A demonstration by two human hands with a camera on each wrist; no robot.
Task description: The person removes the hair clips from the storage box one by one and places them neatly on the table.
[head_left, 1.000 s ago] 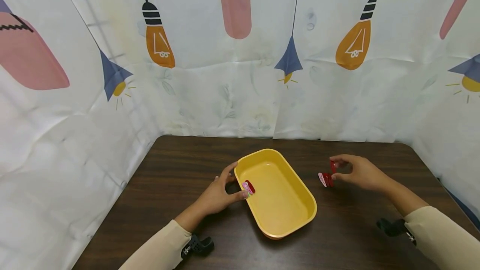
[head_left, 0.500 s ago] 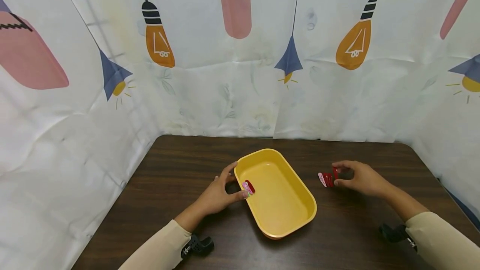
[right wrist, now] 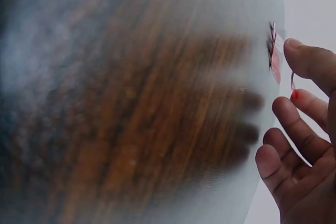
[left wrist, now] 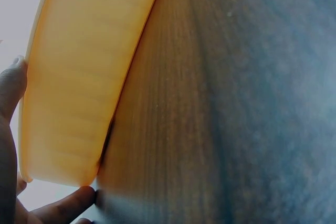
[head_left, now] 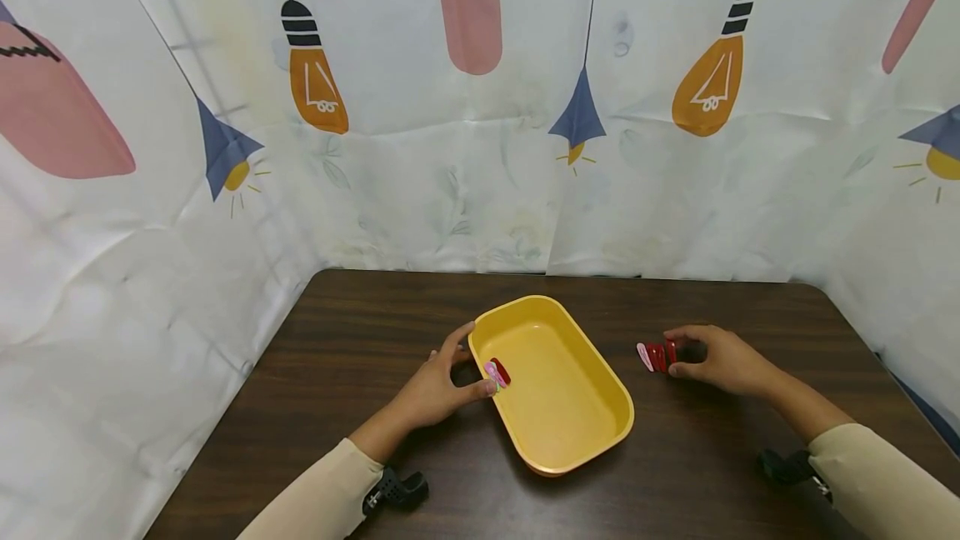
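Note:
My left hand [head_left: 437, 386] holds the left side of a yellow plastic tray [head_left: 596, 357], thumb at the rim and fingers spread along its outside. In the left wrist view, fingertips [left wrist: 84, 198] lie at the tray's lower corner. Just inside the tray by that thumb lie a few small hair clips [head_left: 497, 373], pink and dark red. To the right, my right hand [head_left: 723, 363] pinches a red hair clip [head_left: 671, 350] upright between thumb and index finger. Close beside it on the table lie a pink clip [head_left: 644, 357] and red clips [head_left: 656, 357] in a row.
The dark wood-grain table [head_left: 360, 315] runs back to a white curtain [head_left: 412, 190] printed with lamps and bulbs, which also hangs along both sides. Black wrist straps with cameras [head_left: 401, 492] sit below both hands.
My right hand has moved slightly right and down, bringing the red clip down beside the others in the row. The left hand and tray stay in place.

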